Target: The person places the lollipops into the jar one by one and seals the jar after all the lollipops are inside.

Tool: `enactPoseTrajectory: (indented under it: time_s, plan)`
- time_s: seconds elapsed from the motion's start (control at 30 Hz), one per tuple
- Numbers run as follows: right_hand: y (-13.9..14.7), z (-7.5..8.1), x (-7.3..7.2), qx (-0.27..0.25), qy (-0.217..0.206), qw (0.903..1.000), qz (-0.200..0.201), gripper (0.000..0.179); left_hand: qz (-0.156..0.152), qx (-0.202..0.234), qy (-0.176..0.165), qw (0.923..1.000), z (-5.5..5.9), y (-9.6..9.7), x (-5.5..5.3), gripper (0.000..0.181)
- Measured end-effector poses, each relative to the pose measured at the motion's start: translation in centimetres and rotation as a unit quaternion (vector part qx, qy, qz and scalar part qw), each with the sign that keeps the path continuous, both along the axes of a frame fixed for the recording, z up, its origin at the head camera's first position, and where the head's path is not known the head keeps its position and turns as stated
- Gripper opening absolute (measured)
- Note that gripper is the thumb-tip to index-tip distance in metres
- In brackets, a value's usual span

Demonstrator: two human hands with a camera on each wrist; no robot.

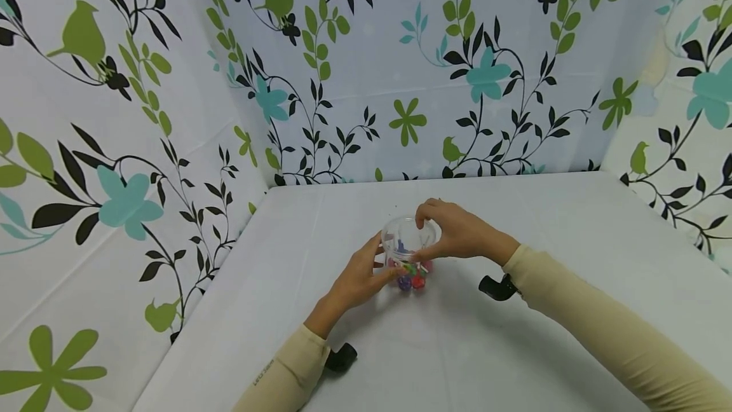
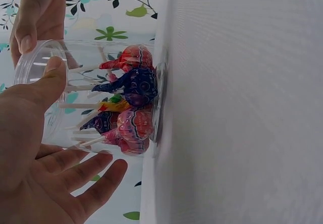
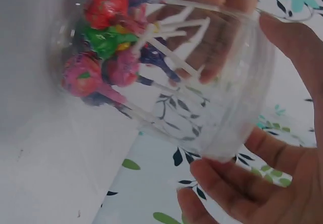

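Note:
A clear jar [image 1: 394, 248] stands upright on the white table, between both hands. Inside it are several wrapped lollipops [image 2: 133, 90], heads down and white sticks up, with red, pink, dark blue and green wrappers. My left hand [image 1: 356, 277] holds the jar from the left, thumb across its near side and fingers spread behind. At the top, my right hand [image 1: 457, 232] grips the clear lid [image 3: 252, 88] from the right, thumb on the near edge and fingers on the far edge.
The white cloth-covered table [image 1: 320, 221] reaches back to a hanging curtain [image 1: 366, 68] printed with birds and leaves, which also closes off both sides. A black wrist camera [image 1: 341, 358] sits at the left cuff, another black camera [image 1: 497, 287] at the right.

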State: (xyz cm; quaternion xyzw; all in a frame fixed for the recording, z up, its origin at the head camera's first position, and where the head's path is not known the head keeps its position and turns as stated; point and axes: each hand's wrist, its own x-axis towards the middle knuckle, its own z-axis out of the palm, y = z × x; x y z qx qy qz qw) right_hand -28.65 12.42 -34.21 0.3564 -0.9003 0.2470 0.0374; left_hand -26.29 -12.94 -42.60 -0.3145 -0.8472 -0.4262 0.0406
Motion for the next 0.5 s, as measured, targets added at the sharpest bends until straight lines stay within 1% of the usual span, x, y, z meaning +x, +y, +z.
enactPoseTrajectory:
  time_s: [0.07,0.13,0.2,0.3,0.37,0.43,0.5]
  plan:
    - [-0.24,-0.17,0.16,0.005,0.007,0.9998,-0.016,0.066,0.000,0.000,0.002,1.0000,0.04,-0.05,0.02,0.085]
    - [-0.38,-0.20,0.29,0.012,0.011,0.9997,-0.019,0.067,0.001,-0.001,0.004,1.0000,0.04,-0.09,0.03,0.085]
    - [-0.40,-0.02,0.29,0.012,0.005,0.9999,-0.006,0.061,0.001,-0.001,0.003,1.0000,0.04,-0.10,0.05,0.085]
    - [-0.18,0.27,0.11,0.000,-0.008,0.9996,0.027,0.048,-0.001,0.000,0.000,1.0000,0.06,-0.05,0.06,0.086]
    - [-0.09,0.33,-0.07,-0.004,-0.012,0.9993,0.037,0.045,-0.001,0.000,-0.002,1.0000,0.10,0.01,0.08,0.086]
    - [-0.14,0.27,-0.09,-0.003,-0.007,0.9995,0.030,0.047,0.000,-0.001,-0.001,1.0000,0.14,0.03,0.10,0.086]
    - [-0.31,0.16,0.00,0.004,0.006,0.9999,0.012,0.053,0.003,-0.005,0.001,1.0000,0.11,-0.03,0.05,0.086]
